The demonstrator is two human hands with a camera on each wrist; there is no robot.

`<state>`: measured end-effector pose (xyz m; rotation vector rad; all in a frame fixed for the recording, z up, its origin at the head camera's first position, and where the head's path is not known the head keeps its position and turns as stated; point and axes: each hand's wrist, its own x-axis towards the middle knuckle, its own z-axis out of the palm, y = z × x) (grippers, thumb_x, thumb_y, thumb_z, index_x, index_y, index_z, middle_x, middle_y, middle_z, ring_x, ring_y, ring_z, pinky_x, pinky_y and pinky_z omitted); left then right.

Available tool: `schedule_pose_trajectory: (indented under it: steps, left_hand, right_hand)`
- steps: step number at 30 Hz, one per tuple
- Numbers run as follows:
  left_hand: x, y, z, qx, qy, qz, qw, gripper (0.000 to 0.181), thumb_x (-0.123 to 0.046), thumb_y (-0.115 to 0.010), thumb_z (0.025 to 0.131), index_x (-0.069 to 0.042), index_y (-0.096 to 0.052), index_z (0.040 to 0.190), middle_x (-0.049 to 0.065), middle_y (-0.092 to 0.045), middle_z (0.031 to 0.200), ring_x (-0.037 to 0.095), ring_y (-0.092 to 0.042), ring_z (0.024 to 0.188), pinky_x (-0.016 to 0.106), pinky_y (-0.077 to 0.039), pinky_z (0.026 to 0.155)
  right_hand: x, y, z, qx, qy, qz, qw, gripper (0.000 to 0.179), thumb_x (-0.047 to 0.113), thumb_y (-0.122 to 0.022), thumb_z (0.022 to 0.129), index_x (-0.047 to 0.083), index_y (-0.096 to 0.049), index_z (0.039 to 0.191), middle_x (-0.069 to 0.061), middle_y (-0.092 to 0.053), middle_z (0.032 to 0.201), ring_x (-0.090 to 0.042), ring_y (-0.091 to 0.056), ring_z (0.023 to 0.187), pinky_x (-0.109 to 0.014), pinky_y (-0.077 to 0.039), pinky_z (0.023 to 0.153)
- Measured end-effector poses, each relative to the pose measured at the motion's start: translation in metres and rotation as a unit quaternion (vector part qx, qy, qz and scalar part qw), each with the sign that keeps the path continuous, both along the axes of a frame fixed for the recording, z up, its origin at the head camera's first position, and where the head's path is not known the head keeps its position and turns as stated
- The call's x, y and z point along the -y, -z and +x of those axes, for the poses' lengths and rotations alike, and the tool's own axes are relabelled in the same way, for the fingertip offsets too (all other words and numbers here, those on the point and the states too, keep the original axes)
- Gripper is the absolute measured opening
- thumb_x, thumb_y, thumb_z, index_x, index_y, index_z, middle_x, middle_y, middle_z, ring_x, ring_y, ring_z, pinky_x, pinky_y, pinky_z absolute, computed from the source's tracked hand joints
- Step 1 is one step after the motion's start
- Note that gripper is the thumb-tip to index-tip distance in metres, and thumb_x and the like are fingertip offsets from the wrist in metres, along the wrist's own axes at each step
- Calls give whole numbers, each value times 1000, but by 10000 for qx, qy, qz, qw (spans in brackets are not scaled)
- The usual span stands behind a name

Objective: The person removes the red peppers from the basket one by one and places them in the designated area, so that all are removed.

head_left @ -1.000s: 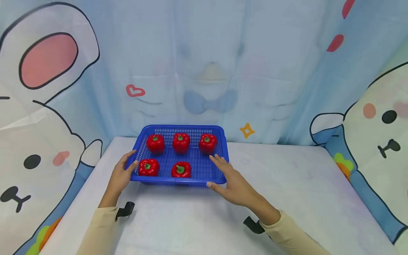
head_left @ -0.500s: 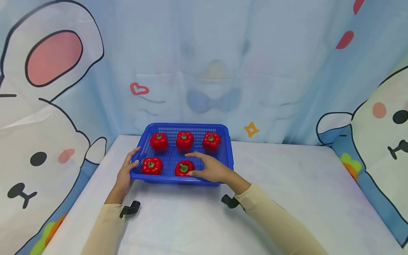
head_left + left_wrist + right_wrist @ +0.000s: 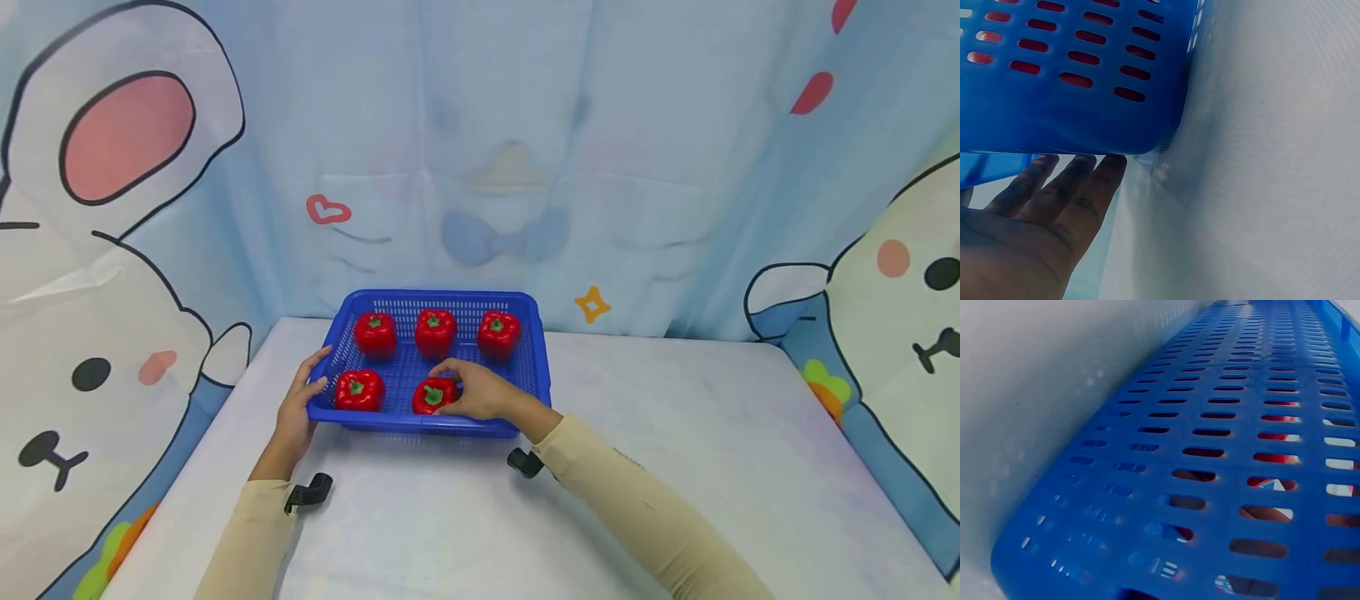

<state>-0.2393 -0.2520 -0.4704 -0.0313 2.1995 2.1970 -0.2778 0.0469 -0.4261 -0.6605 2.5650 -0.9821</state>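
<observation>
In the head view, a blue plastic basket (image 3: 352, 421) with slotted walls holds several red bell peppers with green stems, in two rows. My right hand (image 3: 480, 392) reaches over the front rim and grips the front-row bell pepper (image 3: 431, 398) between thumb and fingers; that pepper sits in the basket. Beside it on the left is another front-row bell pepper (image 3: 358, 391). My left hand (image 3: 295, 410) touches the basket's left rim. In the left wrist view, its fingers (image 3: 1082, 209) are fairly straight, tips at the rim. The right wrist view shows mostly the basket's slotted wall (image 3: 1210, 456), hiding the grasp.
Three bell peppers, with the middle one (image 3: 435, 334) among them, stand along the back row. The basket rests on a white-covered table (image 3: 420, 517). A blue cartoon-print curtain (image 3: 645, 183) hangs behind and at both sides.
My right hand has moved left from above the basket's right front corner to the front-row bell pepper, and its fingers have closed round it. My left hand stays at the left rim.
</observation>
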Motion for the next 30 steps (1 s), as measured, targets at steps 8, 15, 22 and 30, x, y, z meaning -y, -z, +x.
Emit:
schedule_pose_trajectory:
  steps: [8, 15, 22, 30]
  left_hand:
    - [2, 0, 1, -20, -41, -17, 10000, 52, -22, -33, 103, -34, -28, 154, 1, -4, 167, 35, -12, 152, 59, -17, 121]
    - [1, 1, -1, -46, -18, -65, 10000, 52, -22, -33, 103, -34, -28, 154, 1, -5, 167, 34, -12, 152, 59, -17, 121]
    - [0, 1, -1, -50, 2, -76, 10000, 52, -22, -32, 103, -35, -28, 154, 1, -5, 167, 35, -13, 152, 59, -18, 121]
    - [0, 1, -2, -46, -80, -123, 9999, 52, -23, -34, 103, -35, -29, 153, 1, -6, 167, 34, -12, 152, 59, -17, 121]
  right_hand:
    - [1, 1, 0, -76, 145, -75, 9998, 53, 22, -81, 81, 20, -58, 129, -10, -60, 130, -26, -57, 119, -41, -54, 97]
    - [-6, -3, 2, -411, 627, -411, 9963, 60, 27, -83, 78, 20, -58, 132, -10, -61, 133, -27, -60, 119, -45, -55, 94]
    - [-29, -23, 2, -815, 1002, -1147, 9850, 61, 30, -80, 81, 20, -55, 136, -8, -62, 128, -27, -59, 116, -42, -57, 90]
    - [-94, -57, -16, -1184, 1766, -1611, 9638, 67, 34, -75, 85, 19, -47, 145, -17, -54, 138, -36, -58, 116, -49, -57, 90]
